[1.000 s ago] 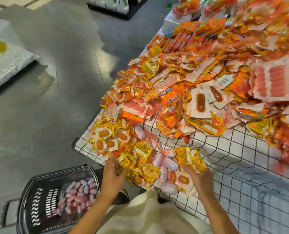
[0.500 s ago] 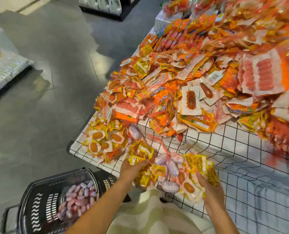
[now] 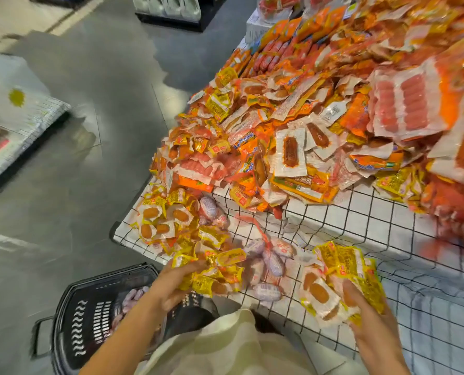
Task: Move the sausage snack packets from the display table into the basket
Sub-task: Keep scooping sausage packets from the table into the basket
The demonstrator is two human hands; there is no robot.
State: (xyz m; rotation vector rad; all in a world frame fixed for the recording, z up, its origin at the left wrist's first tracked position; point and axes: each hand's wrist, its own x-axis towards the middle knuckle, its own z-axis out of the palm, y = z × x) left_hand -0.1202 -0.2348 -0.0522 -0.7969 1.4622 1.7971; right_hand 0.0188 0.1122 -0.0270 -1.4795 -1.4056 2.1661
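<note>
Under right hand (image 3: pixel 371 323), packets (image 3: pixel 341 269) pointing away.

Shop; packaged snacks (image 3: pixel 333 125) heaped on display table (image 3: pixel 360 226); shopping basket (image 3: pixel 90 315)

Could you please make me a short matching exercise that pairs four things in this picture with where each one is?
Things:
1. basket
2. left hand
3. right hand
4. big pink sausage pack

Places:
A. on the heap at the upper right
B. on the floor beside the table
C. at the table's near edge, holding yellow packets on the right
D. above the basket's rim, gripping yellow packets

Pairs: 1-B, 2-D, 3-C, 4-A
</note>
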